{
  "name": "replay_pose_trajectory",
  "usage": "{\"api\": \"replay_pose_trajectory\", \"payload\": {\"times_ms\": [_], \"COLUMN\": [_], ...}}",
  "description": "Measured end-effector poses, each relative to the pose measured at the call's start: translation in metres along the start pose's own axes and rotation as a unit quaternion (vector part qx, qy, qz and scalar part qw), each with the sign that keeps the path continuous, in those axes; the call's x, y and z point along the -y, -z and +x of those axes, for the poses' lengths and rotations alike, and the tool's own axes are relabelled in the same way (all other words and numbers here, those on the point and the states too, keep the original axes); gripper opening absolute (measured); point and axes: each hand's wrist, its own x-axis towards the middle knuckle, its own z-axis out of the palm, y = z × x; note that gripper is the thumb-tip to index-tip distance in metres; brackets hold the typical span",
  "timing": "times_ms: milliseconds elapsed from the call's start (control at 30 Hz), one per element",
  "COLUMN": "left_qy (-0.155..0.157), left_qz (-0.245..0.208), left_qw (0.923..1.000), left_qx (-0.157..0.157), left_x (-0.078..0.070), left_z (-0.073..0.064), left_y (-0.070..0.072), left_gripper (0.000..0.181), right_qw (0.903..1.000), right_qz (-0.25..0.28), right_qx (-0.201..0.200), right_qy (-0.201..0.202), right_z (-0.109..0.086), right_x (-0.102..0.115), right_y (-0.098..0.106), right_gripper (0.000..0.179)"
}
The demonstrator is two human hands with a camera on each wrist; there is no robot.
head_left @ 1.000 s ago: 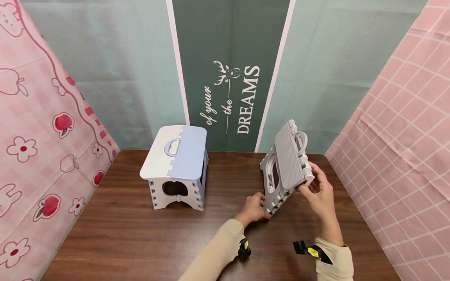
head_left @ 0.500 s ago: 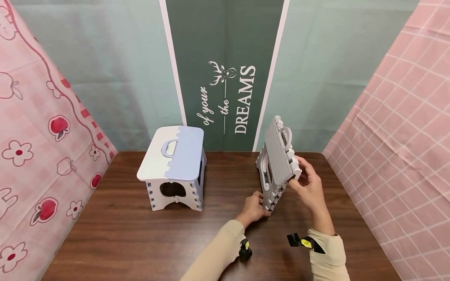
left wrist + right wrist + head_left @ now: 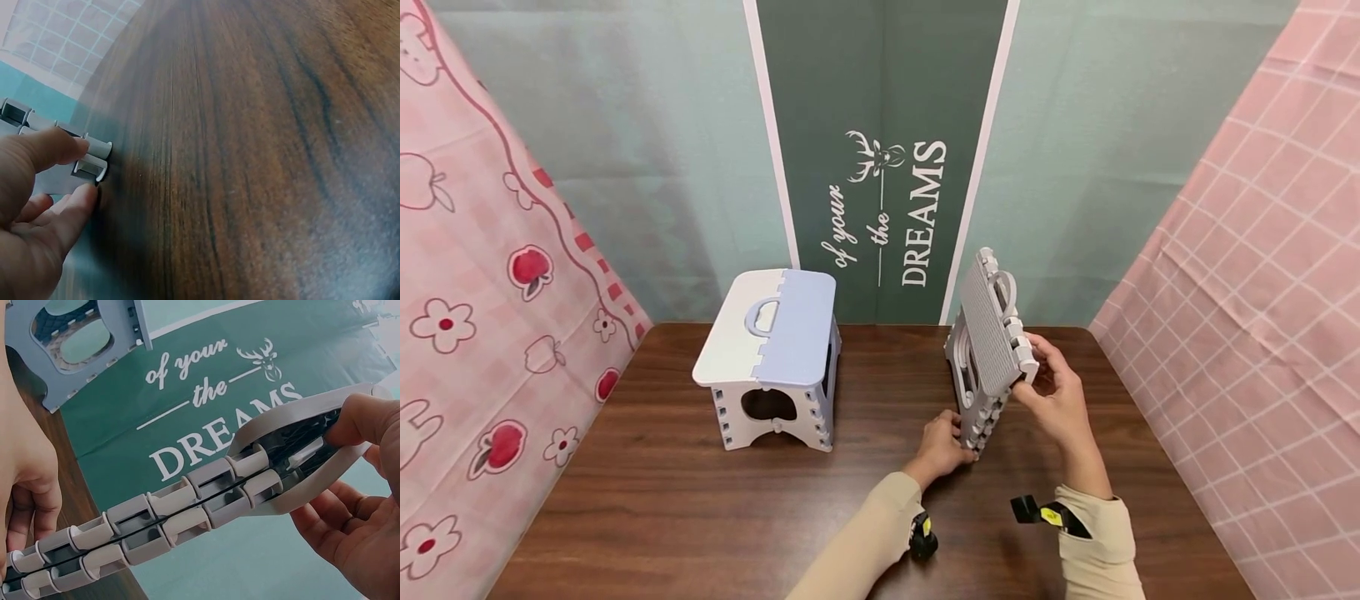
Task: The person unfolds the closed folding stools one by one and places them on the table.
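A grey folding stool [image 3: 988, 333] stands nearly folded on the right of the table, its ridged seat half steeply tilted. My right hand [image 3: 1060, 404] grips the near end of its seat, thumb on one side and fingers on the other, as the right wrist view also shows. Low at the near leg, my left hand [image 3: 942, 446] pinches the hinged edge of the stool. In the left wrist view its thumb and fingers [image 3: 81, 200] hold the end of that hinge. A row of interlocking hinge knuckles [image 3: 162, 519] runs between the hands, the two halves close together.
A white and blue folding stool [image 3: 797, 325] stands unfolded on the left of the brown wooden table [image 3: 700, 517]. A green printed cloth [image 3: 880, 83] hangs behind. Pink cloths hang at both sides, the right one [image 3: 1240, 292] with a grid.
The grey stool has folded narrower. Its top has swung left with my right hand, mostly in the first half second. My left hand keeps its hold low on the leg.
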Motion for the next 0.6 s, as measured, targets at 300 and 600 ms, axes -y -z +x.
{"api": "replay_pose_trajectory", "payload": {"times_ms": [300, 600], "left_qy": [-0.008, -0.040], "left_qz": [0.011, 0.015], "left_qw": [0.9994, 0.9990], "left_qx": [0.031, 0.015], "left_x": [0.0006, 0.0006], "left_z": [-0.0037, -0.0044], "left_y": [0.0081, 0.0100], "left_gripper": [0.071, 0.075], "right_qw": [0.9995, 0.9969], "right_qz": [-0.020, -0.073], "right_qx": [0.007, 0.008], "right_qy": [-0.022, -0.029], "right_z": [-0.0007, -0.0001], "right_x": [-0.0015, 0.0057], "right_y": [-0.0007, -0.0062], "right_gripper": [0.060, 0.060]}}
